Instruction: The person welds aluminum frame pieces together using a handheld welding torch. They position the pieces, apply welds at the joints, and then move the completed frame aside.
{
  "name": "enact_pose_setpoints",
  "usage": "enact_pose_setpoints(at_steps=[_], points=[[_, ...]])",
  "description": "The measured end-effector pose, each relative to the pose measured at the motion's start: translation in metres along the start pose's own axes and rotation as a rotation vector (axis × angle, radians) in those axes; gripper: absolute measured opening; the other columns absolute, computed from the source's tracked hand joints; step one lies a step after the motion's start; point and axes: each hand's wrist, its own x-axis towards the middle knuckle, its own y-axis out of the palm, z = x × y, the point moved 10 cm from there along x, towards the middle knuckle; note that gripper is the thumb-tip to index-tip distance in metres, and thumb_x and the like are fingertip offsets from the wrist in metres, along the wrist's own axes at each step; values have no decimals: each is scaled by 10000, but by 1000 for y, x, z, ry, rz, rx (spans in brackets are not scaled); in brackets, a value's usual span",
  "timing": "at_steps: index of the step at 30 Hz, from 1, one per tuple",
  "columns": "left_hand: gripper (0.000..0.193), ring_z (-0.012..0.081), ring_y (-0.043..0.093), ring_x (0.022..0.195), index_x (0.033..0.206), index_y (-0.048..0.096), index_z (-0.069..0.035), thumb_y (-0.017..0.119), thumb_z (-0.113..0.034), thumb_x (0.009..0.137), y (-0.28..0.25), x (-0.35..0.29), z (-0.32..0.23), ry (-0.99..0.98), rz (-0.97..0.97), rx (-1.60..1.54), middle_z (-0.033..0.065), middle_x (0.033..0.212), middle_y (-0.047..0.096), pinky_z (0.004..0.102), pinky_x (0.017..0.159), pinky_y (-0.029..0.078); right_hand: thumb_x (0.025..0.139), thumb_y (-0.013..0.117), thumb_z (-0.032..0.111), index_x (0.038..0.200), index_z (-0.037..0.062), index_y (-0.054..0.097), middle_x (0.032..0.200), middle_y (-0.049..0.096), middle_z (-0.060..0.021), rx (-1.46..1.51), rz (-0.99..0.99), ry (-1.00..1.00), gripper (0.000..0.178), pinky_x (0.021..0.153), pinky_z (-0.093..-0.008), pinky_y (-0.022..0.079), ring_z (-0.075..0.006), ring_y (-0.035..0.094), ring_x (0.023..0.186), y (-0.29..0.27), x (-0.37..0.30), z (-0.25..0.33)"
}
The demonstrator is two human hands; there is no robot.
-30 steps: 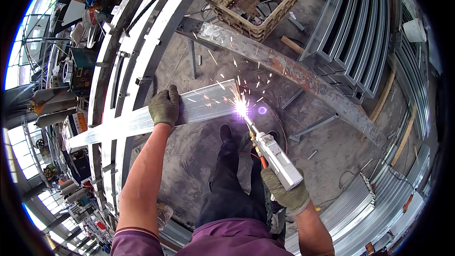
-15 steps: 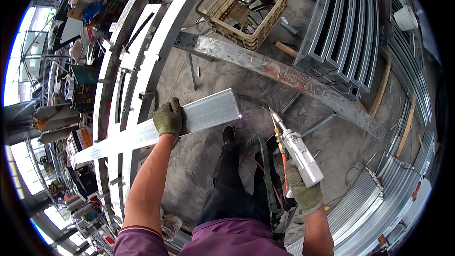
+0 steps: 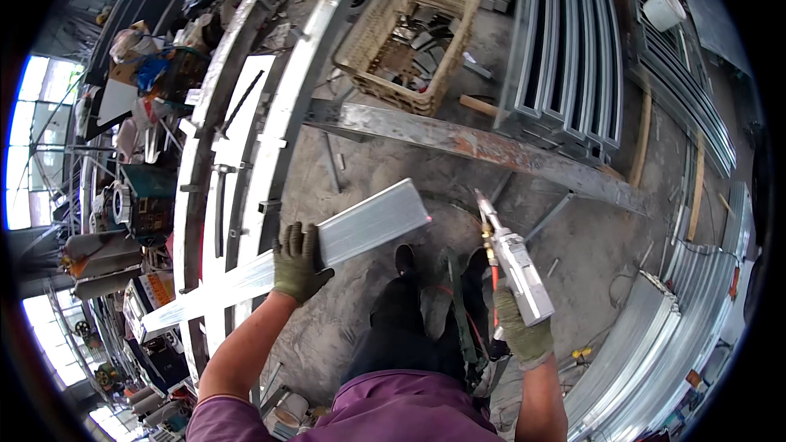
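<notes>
While bright window panes [image 3: 37, 94] line the far left margin, a green machine casing [image 3: 155, 184] with a round fitting stands inside them amid workshop clutter. Next come long, pale steel beams [image 3: 295, 82], running side by side and bowed by the lens. Over these passes a flat galvanized steel profile [image 3: 372, 229], its left end beyond the beams and its right end jutting above the floor. The left hand [image 3: 299, 266], in an olive work glove, lies across the profile's middle, fingers and thumb apart; whether it grips the edges cannot be told. A small pinkish-red glow [image 3: 429, 218] marks the profile's right end.

Above and slightly right, a beige plastic crate [image 3: 461, 37] contains metal offcuts [image 3: 427, 60]; just below it, a rust-patched steel beam [image 3: 483, 146] slants down to the right. Beneath that beam, a grey handheld welding torch [image 3: 524, 278] is tilted, nozzle up and left, apart from the profile. The right hand [image 3: 522, 331], likewise gloved, is closed around the torch's lower part, beside a red hose [image 3: 494, 278].

Farther right are stacked steel channels [image 3: 520, 65], a bundle of slender metal lengths [image 3: 630, 344], a timber batten [image 3: 643, 139] and a white bucket [image 3: 665, 8].
</notes>
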Motion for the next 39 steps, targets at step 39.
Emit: enact_pose_setpoints(at_steps=[39], points=[[901,341,539,1431,1627,384,-68,631,-90,761,62,29,33,160,585,-587,238,1570,518,352,1188,427,1024,742,177,1191,29,675,898,639,28,154,-261,-49,233,624,-258,483,-64,577,747,7,-29,39]])
